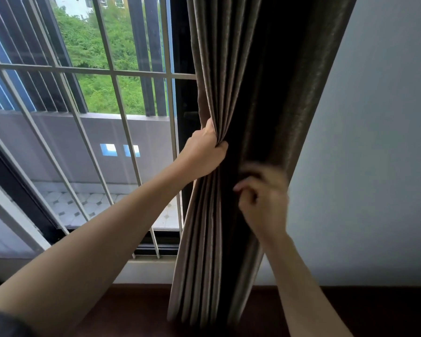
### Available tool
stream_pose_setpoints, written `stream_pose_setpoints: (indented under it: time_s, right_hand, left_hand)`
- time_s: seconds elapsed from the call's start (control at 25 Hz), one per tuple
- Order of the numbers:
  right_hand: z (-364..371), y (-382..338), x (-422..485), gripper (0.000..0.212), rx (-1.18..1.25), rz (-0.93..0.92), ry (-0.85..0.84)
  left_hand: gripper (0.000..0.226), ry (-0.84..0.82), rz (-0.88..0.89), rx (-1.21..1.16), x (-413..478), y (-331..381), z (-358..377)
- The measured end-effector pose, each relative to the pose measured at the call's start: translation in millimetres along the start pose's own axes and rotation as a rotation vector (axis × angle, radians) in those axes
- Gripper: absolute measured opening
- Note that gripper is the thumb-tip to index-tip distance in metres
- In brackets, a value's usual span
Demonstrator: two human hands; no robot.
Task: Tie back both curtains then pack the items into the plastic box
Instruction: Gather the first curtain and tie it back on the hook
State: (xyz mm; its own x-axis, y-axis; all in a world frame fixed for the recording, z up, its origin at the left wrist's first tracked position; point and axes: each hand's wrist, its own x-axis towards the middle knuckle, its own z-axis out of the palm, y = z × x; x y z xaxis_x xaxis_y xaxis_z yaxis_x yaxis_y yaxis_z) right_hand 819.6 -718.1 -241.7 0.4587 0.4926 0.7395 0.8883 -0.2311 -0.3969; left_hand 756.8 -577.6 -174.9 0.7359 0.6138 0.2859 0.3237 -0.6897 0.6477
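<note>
Behind the white window grille [122, 98], greenery shows outside. The left hand [204, 152] grips the bunched folds of the brown curtain [241, 69] at its window-side edge. The right hand [265, 198], blurred, curls against the curtain's darker folds beside the pale wall [374, 142]; whether it pinches fabric I cannot tell.

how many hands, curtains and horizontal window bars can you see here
hands: 2, the left hand and the right hand
curtains: 1, the brown curtain
horizontal window bars: 1, the crossbar
total: 4
</note>
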Motion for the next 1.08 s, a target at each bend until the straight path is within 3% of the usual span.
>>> stream_pose_setpoints:
  time_s: [0.04, 0.08, 0.16, 0.2, 0.28, 0.32, 0.4, 0.48, 0.72, 0.84, 0.96, 1.04, 1.08]
  right_hand:
    - [-7.0, 2.0, 11.1, 0.030, -0.022, 0.032, 0.285]
    - [-16.3, 1.8, 25.2, 0.050, 0.043, 0.111, 0.380]
    - [-24.5, 6.0, 50.9, 0.088, 0.282, 0.280, 0.189]
    - [-20.4, 12.7, 57.2, 0.089, 0.303, 0.331, 0.036]
    - [-7.2, 17.7, 55.4, 0.060, 0.159, 0.309, -0.213]
    - [3.1, 18.9, 46.4, 0.044, 0.081, 0.236, -0.281]
    - [21.7, 14.7, 24.0, 0.029, 0.177, 0.175, -0.380]
    - [36.0, 12.1, 3.8, 0.032, 0.284, 0.162, -0.479]
    - [56.6, 19.8, -11.4, 0.047, 0.331, 0.195, -0.557]
    - [54.9, 11.5, -11.9, 0.064, 0.403, 0.219, -0.683]
    - [55.4, 5.9, -19.6, 0.079, 0.561, 0.165, -0.747]
    - [50.4, 4.5, -22.5, 0.073, 0.760, 0.218, -0.732]
    - [48.7, 5.2, -20.7, 0.061, 0.825, 0.250, -0.674]
  left_hand:
    - [0.042, -0.001, 0.000, -0.018, -1.1, -0.3, -0.5]
    - [0.044, -0.007, 0.000, -0.044, -2.6, -0.7, -0.8]
    - [0.045, -0.027, -0.019, -0.093, -5.9, -0.6, -1.9]
    - [0.044, -0.032, -0.030, -0.114, -6.9, -0.7, -2.9]
    - [0.041, -0.042, -0.029, -0.131, -5.9, -2.2, -3.8]
    - [0.040, -0.049, -0.021, -0.134, -4.5, -2.6, -4.1]
    - [0.045, -0.083, -0.016, -0.138, -2.7, -1.9, -4.5]
    - [0.051, -0.111, -0.013, -0.150, -1.9, 0.0, -3.9]
    - [0.059, -0.159, -0.019, -0.250, -2.9, 6.3, -0.7]
    - [0.049, -0.171, -0.009, -0.231, -8.6, 12.7, -1.5]
    - [0.041, -0.059, 0.056, -0.083, -9.3, 14.1, 5.6]
    - [0.012, 0.027, 0.043, -0.060, -10.1, 15.2, 6.7]
    - [0.020, 0.045, 0.030, -0.076, -10.1, 14.9, 5.2]
